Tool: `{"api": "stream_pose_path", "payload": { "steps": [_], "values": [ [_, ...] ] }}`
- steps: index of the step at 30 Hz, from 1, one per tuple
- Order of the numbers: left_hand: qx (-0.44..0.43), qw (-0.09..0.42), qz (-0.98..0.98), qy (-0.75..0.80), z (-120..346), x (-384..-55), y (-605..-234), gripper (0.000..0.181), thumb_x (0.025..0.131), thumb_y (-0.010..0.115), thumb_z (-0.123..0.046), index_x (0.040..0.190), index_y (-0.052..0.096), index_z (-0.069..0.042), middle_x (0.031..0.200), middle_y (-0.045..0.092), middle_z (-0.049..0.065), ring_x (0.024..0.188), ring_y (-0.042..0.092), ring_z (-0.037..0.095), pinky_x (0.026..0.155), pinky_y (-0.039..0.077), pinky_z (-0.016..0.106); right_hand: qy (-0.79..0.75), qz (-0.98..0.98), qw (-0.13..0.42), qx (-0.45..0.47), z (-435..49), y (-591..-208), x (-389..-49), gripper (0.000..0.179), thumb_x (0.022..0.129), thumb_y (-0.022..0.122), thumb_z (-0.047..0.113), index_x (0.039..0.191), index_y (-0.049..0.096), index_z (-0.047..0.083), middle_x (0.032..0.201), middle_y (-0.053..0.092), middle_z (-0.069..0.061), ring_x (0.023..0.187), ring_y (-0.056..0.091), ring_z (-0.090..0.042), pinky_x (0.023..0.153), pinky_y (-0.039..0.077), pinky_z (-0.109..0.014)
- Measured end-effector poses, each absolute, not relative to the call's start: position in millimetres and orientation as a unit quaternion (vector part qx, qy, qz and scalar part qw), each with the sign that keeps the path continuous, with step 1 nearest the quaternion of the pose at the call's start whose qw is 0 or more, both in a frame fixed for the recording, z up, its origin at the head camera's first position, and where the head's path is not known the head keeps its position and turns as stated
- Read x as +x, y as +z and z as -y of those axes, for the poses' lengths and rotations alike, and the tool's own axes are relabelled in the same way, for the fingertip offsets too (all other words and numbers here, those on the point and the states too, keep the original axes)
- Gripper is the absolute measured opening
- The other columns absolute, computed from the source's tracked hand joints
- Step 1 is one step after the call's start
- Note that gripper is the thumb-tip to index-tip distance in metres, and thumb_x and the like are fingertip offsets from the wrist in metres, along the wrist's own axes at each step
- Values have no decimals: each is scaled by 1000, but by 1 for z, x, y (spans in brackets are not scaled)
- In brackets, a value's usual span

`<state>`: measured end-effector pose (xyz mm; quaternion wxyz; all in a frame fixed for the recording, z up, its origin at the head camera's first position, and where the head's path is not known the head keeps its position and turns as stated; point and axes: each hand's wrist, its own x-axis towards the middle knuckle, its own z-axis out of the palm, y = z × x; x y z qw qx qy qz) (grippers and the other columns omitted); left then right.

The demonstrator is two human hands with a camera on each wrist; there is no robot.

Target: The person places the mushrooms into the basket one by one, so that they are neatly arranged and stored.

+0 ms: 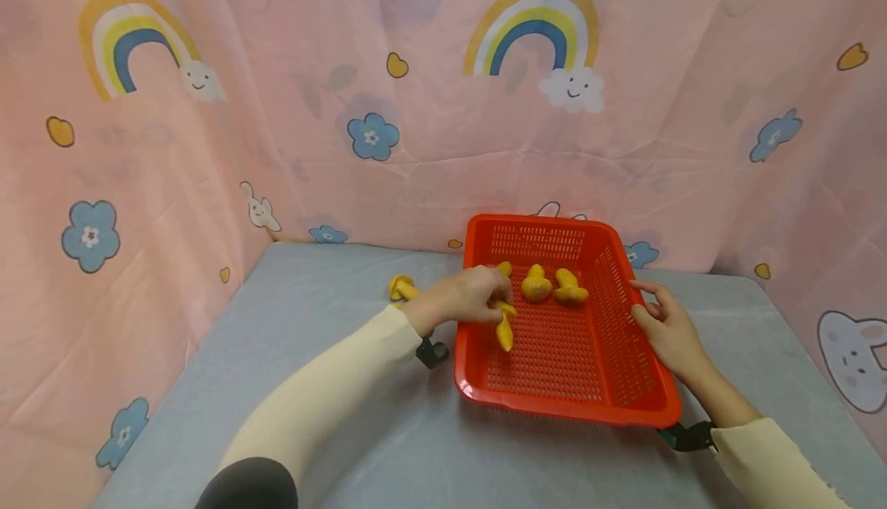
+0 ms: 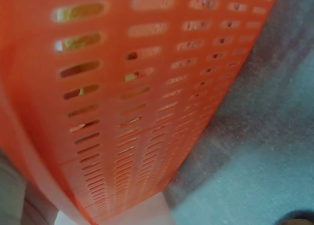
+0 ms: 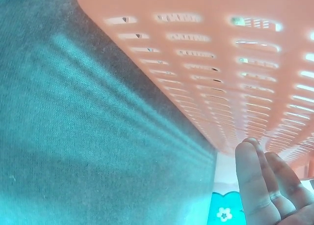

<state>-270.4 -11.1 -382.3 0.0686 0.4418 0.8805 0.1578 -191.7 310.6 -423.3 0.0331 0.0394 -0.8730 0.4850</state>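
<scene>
My left hand [image 1: 474, 293] reaches over the left rim of a red plastic basket [image 1: 554, 413], its curled fingers pinching a yellow mushroom [image 1: 505, 334] inside. Fingers partly cover that mushroom. Farther back in the basket lie a mushroom with a rounded cap [image 1: 536, 286] and another [image 1: 570, 289] beside it. A bit of yellow [image 1: 505, 269] shows just past the left knuckles. At the basket's right rim, my right hand [image 1: 668, 332] rests its index finger and thumb tips. The right wrist view has straight fingers [image 3: 255, 178] alongside the slotted outer wall.
Left of the basket, another yellow mushroom [image 1: 402, 287] lies on the grey table [image 1: 333, 286], partly behind the left wrist. A pink patterned curtain [image 1: 430, 185] stands along the back and sides. Dark wrist cameras [image 1: 433, 353] sit under both wrists, close to the basket.
</scene>
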Motion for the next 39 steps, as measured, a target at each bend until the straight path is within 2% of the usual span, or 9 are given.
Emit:
{"api": "stream_pose_path", "payload": {
  "steps": [6,14,29,39],
  "values": [
    [454,81,-878,127,8,-274,-385,14,83,69,-18,96,70,-14,90,65,-5,79,53,8,70,44,16,488,871,36,42,-311,-424,-192,49,103,38,19,148,27,2,116,56,-37,68,68,-12,56,57,-31],
    [438,133,-885,84,3,-276,-384,12,84,68,-21,96,70,-19,92,63,-9,79,54,7,69,45,18,483,874,33,39,-310,-422,-193,50,103,38,21,148,27,4,116,56,-37,68,68,-12,56,57,-31],
    [414,149,-898,2,-5,-272,-385,15,86,69,-33,100,69,-29,96,61,-12,86,54,6,79,48,23,491,869,27,45,-308,-420,-190,50,103,38,24,148,27,3,116,55,-37,70,69,-12,57,57,-32],
    [406,144,-902,-22,-7,-270,-386,14,87,69,-33,100,70,-30,92,58,-12,84,53,8,77,46,23,490,871,23,40,-309,-421,-191,52,103,39,25,148,26,3,117,55,-36,71,69,-12,58,58,-31]
  ]
}}
